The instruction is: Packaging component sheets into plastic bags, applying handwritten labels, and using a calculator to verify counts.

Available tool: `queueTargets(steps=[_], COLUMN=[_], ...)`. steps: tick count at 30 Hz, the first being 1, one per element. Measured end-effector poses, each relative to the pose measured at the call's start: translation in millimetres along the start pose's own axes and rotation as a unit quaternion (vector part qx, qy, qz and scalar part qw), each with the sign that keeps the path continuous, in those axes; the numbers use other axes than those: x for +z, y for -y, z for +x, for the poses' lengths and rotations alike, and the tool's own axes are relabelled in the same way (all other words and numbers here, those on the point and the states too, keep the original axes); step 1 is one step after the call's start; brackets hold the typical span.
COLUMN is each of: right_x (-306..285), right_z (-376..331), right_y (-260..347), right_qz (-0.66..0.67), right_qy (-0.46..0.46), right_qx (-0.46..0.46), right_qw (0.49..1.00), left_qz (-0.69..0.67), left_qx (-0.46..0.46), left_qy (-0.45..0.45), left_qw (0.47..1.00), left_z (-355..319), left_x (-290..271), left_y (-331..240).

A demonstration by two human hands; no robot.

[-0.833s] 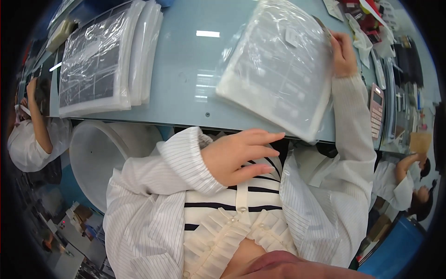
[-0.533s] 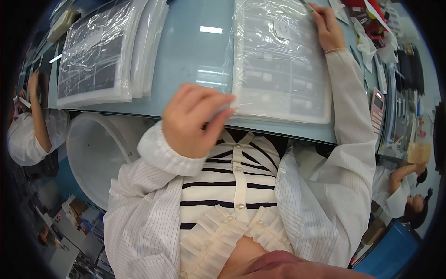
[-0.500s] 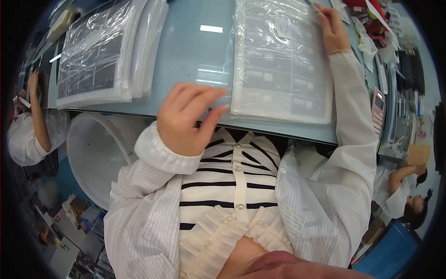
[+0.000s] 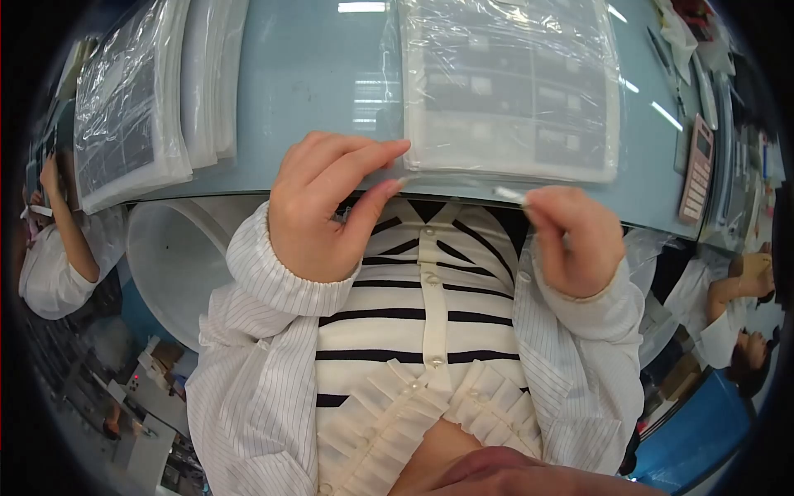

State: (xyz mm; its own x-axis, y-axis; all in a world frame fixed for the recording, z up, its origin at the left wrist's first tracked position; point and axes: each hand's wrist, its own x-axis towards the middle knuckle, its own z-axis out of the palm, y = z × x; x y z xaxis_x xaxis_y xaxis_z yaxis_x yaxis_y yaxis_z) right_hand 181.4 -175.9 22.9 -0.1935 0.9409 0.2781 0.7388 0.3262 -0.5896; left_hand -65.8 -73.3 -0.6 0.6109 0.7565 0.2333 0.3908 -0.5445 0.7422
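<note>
A stack of clear plastic bags (image 4: 504, 124) with dark-and-white printed sheets inside lies flat before me, its near edge close to the table edge. At its near left corner is my left hand (image 4: 318, 215), thumb and forefinger apart on either side of the corner, with nothing visible between them. My right hand (image 4: 579, 240) is just off the table's front edge, thumb and fingers closed on a small white strip (image 4: 509, 195). The strip is blurred, so its exact kind cannot be made out.
More bagged sheets (image 4: 124, 116) lie in overlapping piles at the left of the glass-topped table (image 4: 306, 107). A pink calculator (image 4: 697, 169) and a pen (image 4: 662, 54) are at the right. Below the table's left edge stands a white bin (image 4: 169, 256). Other people sit at both sides.
My right hand has come from the stack's far right corner down to the front edge. My left hand stays near the same corner. The stack and piles appear shifted as the view moved.
</note>
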Motion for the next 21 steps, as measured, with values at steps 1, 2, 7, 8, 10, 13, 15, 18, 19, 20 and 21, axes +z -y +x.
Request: queueTargets(steps=[1,2,7,8,10,13,15,18,19,20,21], right_x=[6,12,26,26,22,20,19,13,11,10,11], right_z=[-3,-5,-4,-3,-3,3,8,16,18,19,20], right_y=[2,3,0,1,1,-1,1,3,4,5,3], right_qz=[-0.004,-0.002,-0.034,-0.027,-0.021,-0.025,-0.035,-0.056,-0.058,-0.061,-0.06], right_qy=[-0.004,-0.007,0.007,0.007,0.001,-0.003,-0.003,0.029,0.042,0.055,0.055], right_qx=[-0.02,-0.015,-0.05,-0.053,-0.054,-0.063,-0.067,-0.081,-0.083,-0.086,-0.086], right_qw=[1.0,1.0,0.998,0.998,0.998,0.998,0.997,0.995,0.994,0.993,0.993], left_qz=[0.002,0.004,0.024,0.021,0.025,0.021,0.011,0.017,0.017,0.016,0.017], left_qx=[0.001,0.003,-0.012,-0.031,-0.027,-0.037,-0.05,-0.058,-0.057,-0.057,-0.058], left_qy=[0.007,0.013,-0.001,-0.018,-0.014,-0.014,-0.013,-0.018,-0.022,-0.026,-0.026], left_qw=[1.0,1.0,1.0,0.999,0.999,0.999,0.999,0.998,0.998,0.998,0.998], left_z=[0,1,1,0,0,1,2,1,0,0,0], left_x=[0,1,6,7,6,6,6,7,7,7,8], left_y=[0,0,-4,-4,-3,-5,-6,-7,-7,-6,-6])
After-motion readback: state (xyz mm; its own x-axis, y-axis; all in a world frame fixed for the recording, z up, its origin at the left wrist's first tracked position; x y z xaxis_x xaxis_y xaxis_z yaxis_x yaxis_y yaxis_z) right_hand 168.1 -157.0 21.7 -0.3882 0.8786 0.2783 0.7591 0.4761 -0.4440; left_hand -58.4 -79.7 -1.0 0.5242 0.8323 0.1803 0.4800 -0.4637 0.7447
